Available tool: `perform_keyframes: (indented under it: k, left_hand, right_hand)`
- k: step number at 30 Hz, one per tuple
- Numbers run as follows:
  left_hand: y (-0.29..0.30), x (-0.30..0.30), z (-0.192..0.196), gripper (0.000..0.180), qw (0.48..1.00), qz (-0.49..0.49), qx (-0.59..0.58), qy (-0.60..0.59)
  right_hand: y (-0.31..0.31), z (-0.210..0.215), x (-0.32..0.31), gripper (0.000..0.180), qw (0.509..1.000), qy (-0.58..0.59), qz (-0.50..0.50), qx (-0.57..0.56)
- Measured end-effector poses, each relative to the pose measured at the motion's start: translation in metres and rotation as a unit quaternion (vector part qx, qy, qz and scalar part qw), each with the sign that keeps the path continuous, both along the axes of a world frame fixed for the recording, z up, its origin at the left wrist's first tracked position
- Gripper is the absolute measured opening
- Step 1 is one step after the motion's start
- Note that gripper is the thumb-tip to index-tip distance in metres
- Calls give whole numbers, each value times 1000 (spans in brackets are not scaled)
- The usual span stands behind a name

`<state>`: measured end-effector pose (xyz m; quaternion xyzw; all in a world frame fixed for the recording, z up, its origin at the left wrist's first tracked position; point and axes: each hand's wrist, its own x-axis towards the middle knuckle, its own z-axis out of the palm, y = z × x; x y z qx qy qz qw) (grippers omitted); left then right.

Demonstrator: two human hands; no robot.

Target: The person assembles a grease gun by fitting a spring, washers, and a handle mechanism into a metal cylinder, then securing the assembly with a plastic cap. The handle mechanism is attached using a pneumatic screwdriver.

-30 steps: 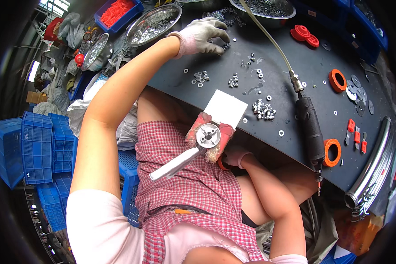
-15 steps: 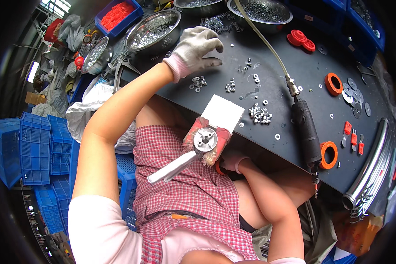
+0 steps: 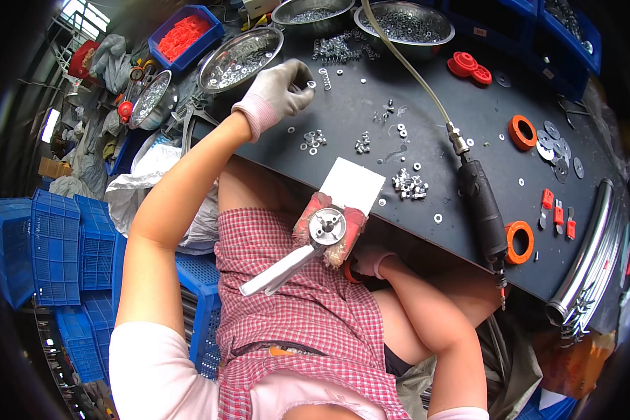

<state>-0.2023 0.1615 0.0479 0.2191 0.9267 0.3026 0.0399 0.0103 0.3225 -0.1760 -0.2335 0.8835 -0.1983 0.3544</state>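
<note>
My left hand [image 3: 278, 94], in a grey-white glove, hovers over the left part of the table near the metal bowls. Its fingers are pinched on a small metal ring [image 3: 311, 85]; the rest of that piece is hidden. Beside the fingertips is a coil spring [image 3: 325, 78]. My gloved right hand [image 3: 368, 260] is below the table edge, curled at an orange ring [image 3: 351, 271], its fingers mostly hidden. Just left of it, over my lap, is a metal piece with a round hub [image 3: 327, 226], a long grey lever [image 3: 276, 271], red padding and a white square plate [image 3: 353, 183].
On the dark table [image 3: 462, 203] lie small nuts [image 3: 409, 185], washers, orange rings [image 3: 519, 242] and red-handled parts [image 3: 547, 199]. A black air tool [image 3: 483, 210] hangs on its hose over the table. Bowls of hardware [image 3: 404, 24] line the back; blue crates [image 3: 54, 245] stand left.
My left hand has moved left and slightly down from beside the springs, and its spread fingers have closed on a small metal ring. A spring now shows beside it. My right hand stays low.
</note>
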Motion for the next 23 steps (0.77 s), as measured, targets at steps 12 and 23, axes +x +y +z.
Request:
perform_keyframes:
  k: [12,23]
  left_hand:
    - [6,-17,-11,24,977,50,160,-133]
    - [19,-8,-1,25,987,59,100,-113]
  right_hand:
    - [-1,-15,-1,36,999,-42,-11,17]
    - [-2,-36,-1,37,1000,-20,6,20]
